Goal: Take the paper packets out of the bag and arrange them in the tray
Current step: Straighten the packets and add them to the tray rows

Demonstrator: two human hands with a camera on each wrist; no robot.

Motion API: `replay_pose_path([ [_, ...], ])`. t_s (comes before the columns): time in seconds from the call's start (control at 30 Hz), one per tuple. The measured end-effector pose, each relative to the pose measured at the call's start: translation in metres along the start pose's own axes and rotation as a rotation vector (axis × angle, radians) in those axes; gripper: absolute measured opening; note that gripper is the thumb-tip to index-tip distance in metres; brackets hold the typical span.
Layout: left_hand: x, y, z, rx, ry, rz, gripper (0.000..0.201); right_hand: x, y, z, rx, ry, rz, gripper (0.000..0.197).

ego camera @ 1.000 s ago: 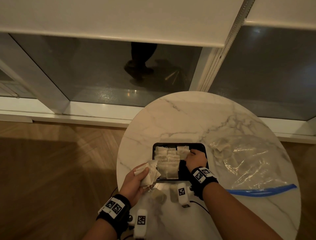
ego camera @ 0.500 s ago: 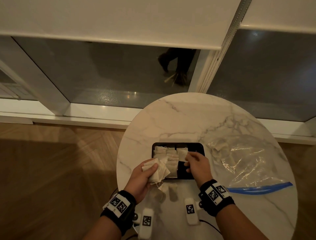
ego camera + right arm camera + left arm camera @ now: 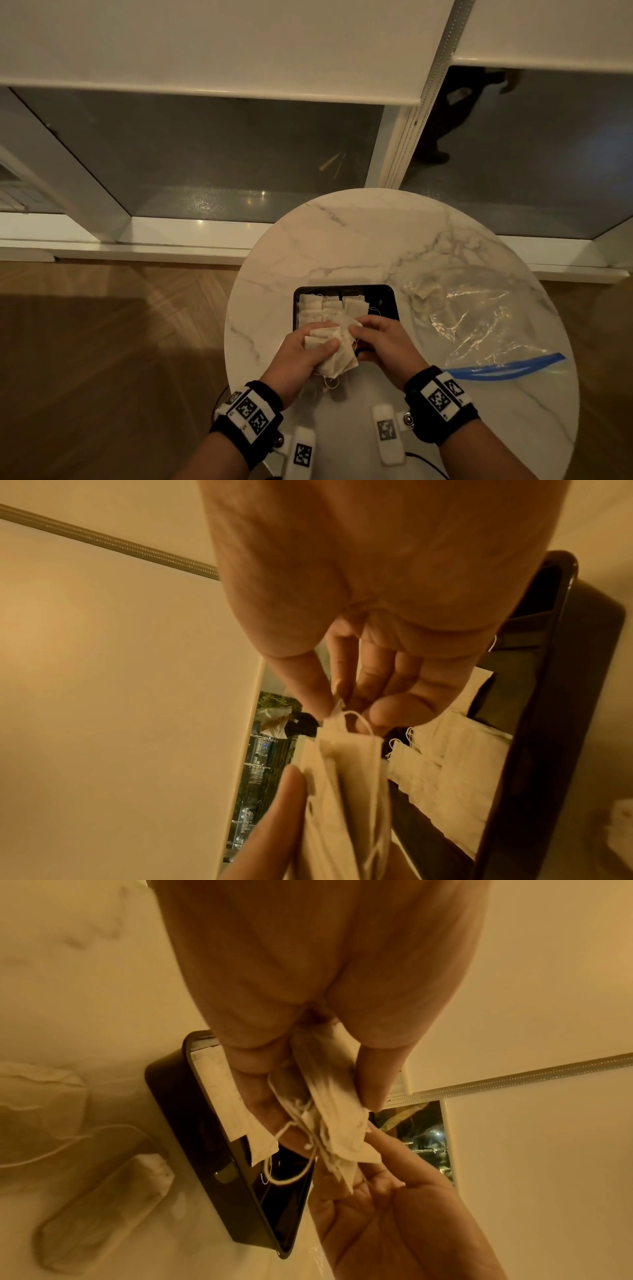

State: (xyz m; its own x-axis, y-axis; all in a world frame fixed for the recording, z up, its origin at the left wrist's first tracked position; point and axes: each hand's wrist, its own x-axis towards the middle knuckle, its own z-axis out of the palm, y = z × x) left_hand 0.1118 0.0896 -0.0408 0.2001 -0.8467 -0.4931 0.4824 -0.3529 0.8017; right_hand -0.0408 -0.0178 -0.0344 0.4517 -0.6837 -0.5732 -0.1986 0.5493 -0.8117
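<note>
the bundle of paper packets [image 3: 334, 353] sits in the left hand [image 3: 301, 356], held just above the near edge of the black tray [image 3: 390, 301], thumb on top and fingers curled beneath so the packets fan out toward the right. the right hand [image 3: 383, 342] meets it from the right, its thumb and forefinger pinching the far corner of the top packet [image 3: 339, 710], the other fingers loosely bent and holding nothing else. strings [image 3: 294, 1175] dangle from the bundle over the tray's near rim.

the relation that matters: the tray lies straight ahead of both hands, toward the far side, and its open black floor is on the right half, directly beyond the right hand; that hand is the nearer one to the gap. the packets already laid [image 3: 329, 306] fill the left and middle of the tray in rows, their long sides running near to far. my reading is that one packet is being peeled off the bundle to go into that right-hand gap, and tangled strings could drag a second packet along.

further out, two loose packets [image 3: 103, 1213] lie on the counter [image 3: 359, 246] near the tray. the clear bag [image 3: 479, 322] with its blue zip [image 3: 507, 368] lies flat to the right, a few packets apparently still showing through its far left corner.
</note>
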Motion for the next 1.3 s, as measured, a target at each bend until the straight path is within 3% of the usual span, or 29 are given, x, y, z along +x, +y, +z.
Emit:
replay_pose_path([
  [0.33, -0.002, -0.006, -0.011, 0.006, 0.055, -0.026, 0.028, 0.003, 0.005, 0.003, -0.180, 0.007, -0.069, 0.014],
  [0.43, 0.001, -0.010, -0.020, -0.010, 0.114, -0.030, 0.027, 0.023, 0.007, -0.001, -0.233, 0.188, -0.010, 0.019],
  [0.53, 0.004, -0.016, -0.031, -0.022, 0.169, -0.044, 0.027, 0.051, 0.009, -0.007, -0.410, 0.331, 0.053, 0.004],
  [0.6, 0.005, -0.020, -0.037, -0.015, 0.188, -0.054, 0.026, 0.069, 0.008, -0.009, -0.537, 0.373, 0.073, 0.002],
  [0.77, 0.006, -0.025, -0.044, 0.004, 0.212, -0.059, 0.026, 0.102, 0.011, -0.012, -0.766, 0.411, 0.148, 0.023],
  [1.03, 0.011, -0.027, -0.047, 0.023, 0.233, -0.061, 0.022, 0.116, 0.022, -0.015, -0.705, 0.496, 0.205, 0.023],
  [1.3, 0.015, -0.028, -0.047, 0.031, 0.224, -0.065, 0.024, 0.113, 0.015, -0.013, -0.719, 0.497, 0.115, 0.012],
])
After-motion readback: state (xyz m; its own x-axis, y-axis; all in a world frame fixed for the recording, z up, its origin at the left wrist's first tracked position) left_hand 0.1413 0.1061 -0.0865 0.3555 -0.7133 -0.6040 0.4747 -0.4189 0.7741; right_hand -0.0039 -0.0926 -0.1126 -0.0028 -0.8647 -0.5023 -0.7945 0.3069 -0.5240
